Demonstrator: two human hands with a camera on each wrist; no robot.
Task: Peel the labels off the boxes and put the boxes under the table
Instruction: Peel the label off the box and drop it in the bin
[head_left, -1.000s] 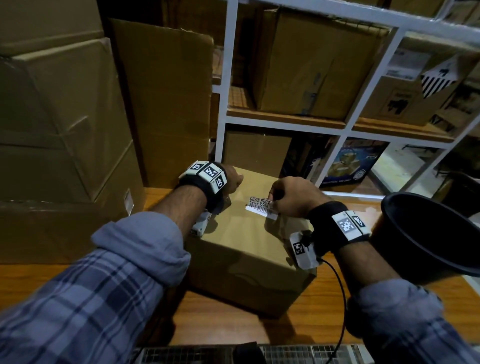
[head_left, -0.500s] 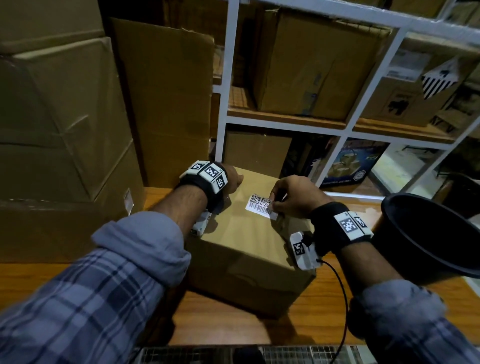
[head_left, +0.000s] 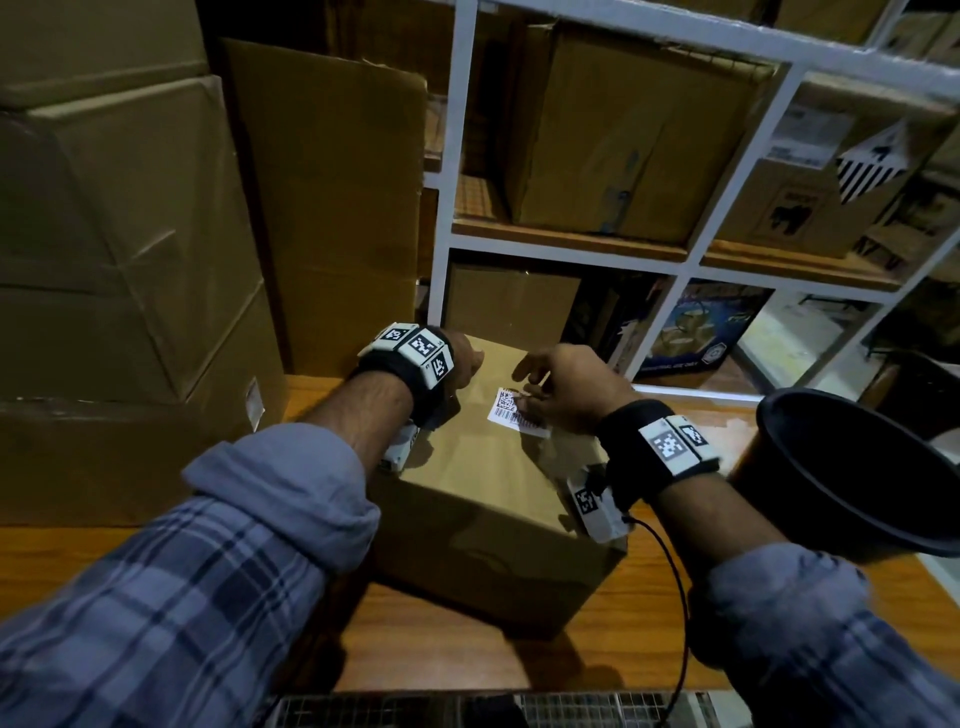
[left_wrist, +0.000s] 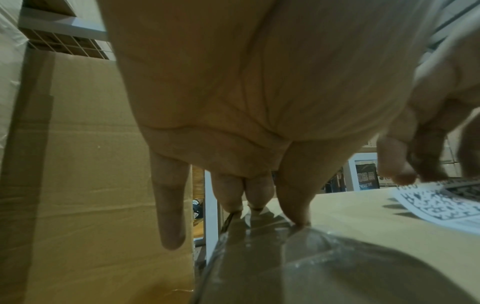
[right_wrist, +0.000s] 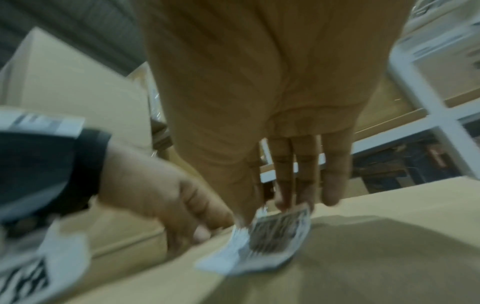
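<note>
A brown cardboard box (head_left: 483, 499) stands on the wooden table (head_left: 457, 654). On its top is a white barcode label (head_left: 511, 413). My right hand (head_left: 558, 395) is over the label and pinches its far edge; in the right wrist view the label (right_wrist: 270, 234) curls up off the cardboard under the fingertips (right_wrist: 285, 197). My left hand (head_left: 462, 364) braces the box's far left corner. In the left wrist view its fingertips (left_wrist: 298, 216) press on the taped box top (left_wrist: 350, 226), the little finger hanging past the edge, and the label (left_wrist: 441, 205) lies to the right.
Large cartons (head_left: 119, 234) are stacked at the left of the table. A white shelf rack (head_left: 457, 208) full of boxes stands behind. A black bucket (head_left: 857, 478) sits close to my right forearm. A metal grid (head_left: 571, 709) runs along the near edge.
My right hand has shifted from the label's near right corner to over the label, with its fingers now spread out. The left hand and the box have stayed put.
</note>
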